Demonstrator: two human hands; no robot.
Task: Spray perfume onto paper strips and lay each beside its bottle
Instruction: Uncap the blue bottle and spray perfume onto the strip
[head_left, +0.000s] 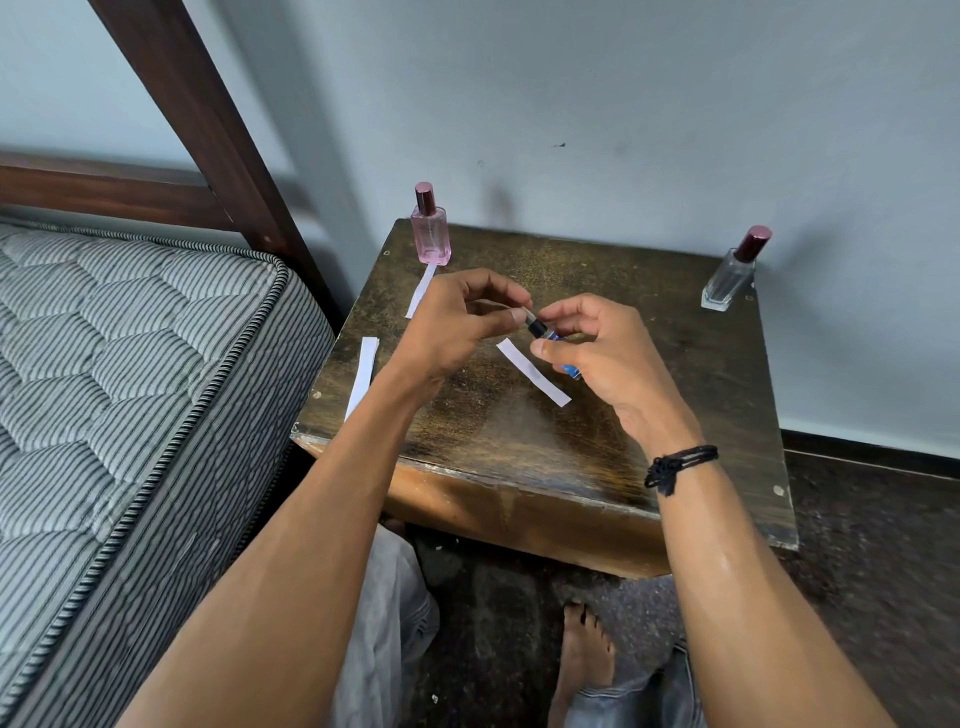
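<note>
- Both hands meet above the middle of the table. The left hand (462, 322) pinches the dark cap end of a small blue perfume bottle (543, 331) between thumb and forefinger. The right hand (602, 353) curls round the bottle's body. Fingers hide most of the bottle, so I cannot tell whether the cap is seated or partly off.
- Grey-and-white striped quilted mattress (130, 364) fills the 9 o'clock side of the view, just beside the table's left edge.
- Dark brown wooden bed frame (208, 130) rises behind the mattress toward 11 o'clock.
- Dark, scuffed square wooden table (519, 457) stands against a pale blue-grey wall (623, 104).
- Bare foot (587, 649) rests on the dark floor at 6 o'clock, below the table's front edge.
- Clear glass bottle with a maroon cap (732, 275) stands at the table's 2 o'clock corner, well apart from the hands.
- Pink glass bottle with a rose metallic cap (430, 228) stands upright at the table's 11 o'clock corner.
- Long white paper strip (362, 376) lies along the table's 9 o'clock edge.
- Middle white paper strip (533, 371) lies flat on the table at 6 o'clock from the blue bottle, beneath the hands, slanting from 10 o'clock to 4 o'clock.
- Short white paper strip (421, 291) lies at 6 o'clock from the pink bottle, its far end just at the bottle's base and its near end hidden behind the left hand.
- Black cord bracelet (680, 465) circles the right wrist.
</note>
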